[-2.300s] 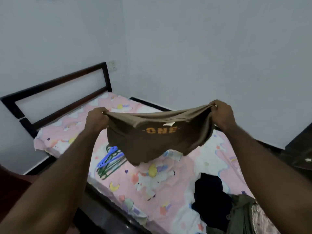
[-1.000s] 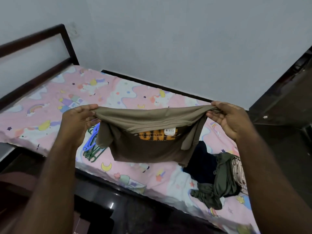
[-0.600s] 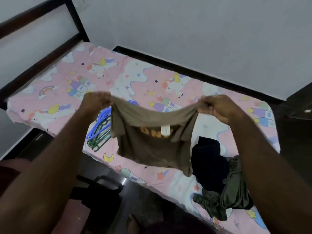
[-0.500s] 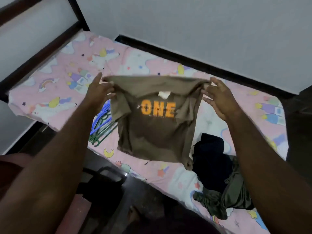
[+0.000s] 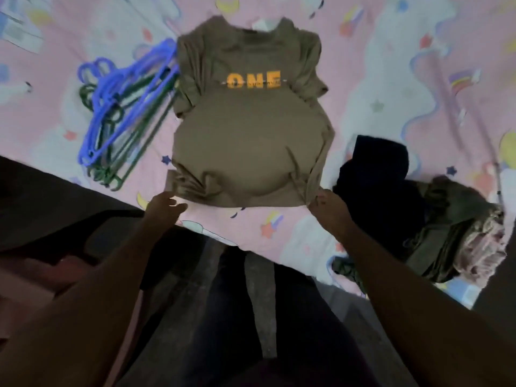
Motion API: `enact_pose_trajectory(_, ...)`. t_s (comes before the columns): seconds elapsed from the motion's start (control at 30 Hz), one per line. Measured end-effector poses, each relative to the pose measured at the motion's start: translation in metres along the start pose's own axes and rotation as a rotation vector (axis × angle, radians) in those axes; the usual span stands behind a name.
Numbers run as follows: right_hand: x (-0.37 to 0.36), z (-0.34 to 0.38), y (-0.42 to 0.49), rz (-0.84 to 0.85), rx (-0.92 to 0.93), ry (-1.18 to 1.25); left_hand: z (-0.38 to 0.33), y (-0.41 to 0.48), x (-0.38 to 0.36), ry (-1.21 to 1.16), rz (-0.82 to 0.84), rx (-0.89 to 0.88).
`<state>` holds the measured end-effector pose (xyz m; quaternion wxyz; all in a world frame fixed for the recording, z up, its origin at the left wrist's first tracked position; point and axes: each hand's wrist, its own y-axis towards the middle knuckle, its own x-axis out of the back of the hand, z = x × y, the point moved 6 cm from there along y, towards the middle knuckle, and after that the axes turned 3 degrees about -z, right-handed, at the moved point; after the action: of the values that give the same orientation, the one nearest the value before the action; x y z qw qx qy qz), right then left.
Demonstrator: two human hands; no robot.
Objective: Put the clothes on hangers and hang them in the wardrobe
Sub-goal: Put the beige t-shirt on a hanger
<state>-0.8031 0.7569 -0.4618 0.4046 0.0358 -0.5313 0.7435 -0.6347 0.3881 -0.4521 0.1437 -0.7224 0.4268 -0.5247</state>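
Note:
A brown T-shirt (image 5: 248, 141) with orange "ONE" lettering lies spread face up on the pink bed sheet (image 5: 83, 20), collar away from me. My left hand (image 5: 164, 208) hovers at the hem's left corner with loosely spread fingers, holding nothing. My right hand (image 5: 326, 206) pinches the hem's right corner, where the cloth bunches. A pile of blue and green plastic hangers (image 5: 120, 107) lies just left of the shirt, touching its sleeve.
To the right of the shirt sits a heap of clothes: a dark garment (image 5: 377, 174), an olive one (image 5: 446, 219) and a pinkish patterned one (image 5: 480, 244). The bed's near edge (image 5: 212, 236) runs diagonally in front of my legs.
The shirt, held up by its shoulders before, now lies flat on the bed. Both hands have moved down to its hem, and the view has tilted down onto the bed.

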Motion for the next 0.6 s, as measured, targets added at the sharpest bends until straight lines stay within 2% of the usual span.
enact_pose_trajectory(0.07,-0.023,-0.01,0.007,-0.034,0.097,-0.042,0.024,0.022,-0.008,0.089,-0.019,0.108)
enact_pose_trajectory(0.17,-0.048,-0.035,0.034,-0.206,0.159,-0.193,0.032,0.06,-0.014,0.159,-0.136,0.008)
enact_pose_trajectory(0.27,-0.047,-0.029,0.047,-0.368,0.097,-0.273,0.031,0.083,-0.012,0.137,-0.223,-0.007)
enact_pose_trajectory(0.33,-0.042,-0.019,0.048,-0.44,0.041,-0.394,0.034,0.092,-0.012,0.166,-0.247,0.0)
enact_pose_trajectory(0.4,-0.029,-0.001,0.041,-0.567,0.039,-0.416,0.03,0.09,-0.008,0.147,-0.262,-0.037)
enact_pose_trajectory(0.43,-0.022,0.004,0.038,-0.624,0.036,-0.382,0.027,0.089,-0.006,0.036,-0.275,-0.061)
enact_pose_trajectory(0.5,-0.009,0.016,0.034,-0.614,0.042,-0.142,0.015,0.084,0.003,-0.464,-0.249,-0.073)
enact_pose_trajectory(0.57,0.002,0.023,0.036,-0.561,0.049,0.384,0.01,0.086,0.012,-0.938,-0.185,-0.046)
enact_pose_trajectory(0.6,0.006,0.02,0.039,-0.546,0.016,0.556,0.01,0.088,0.014,-1.035,-0.146,0.028)
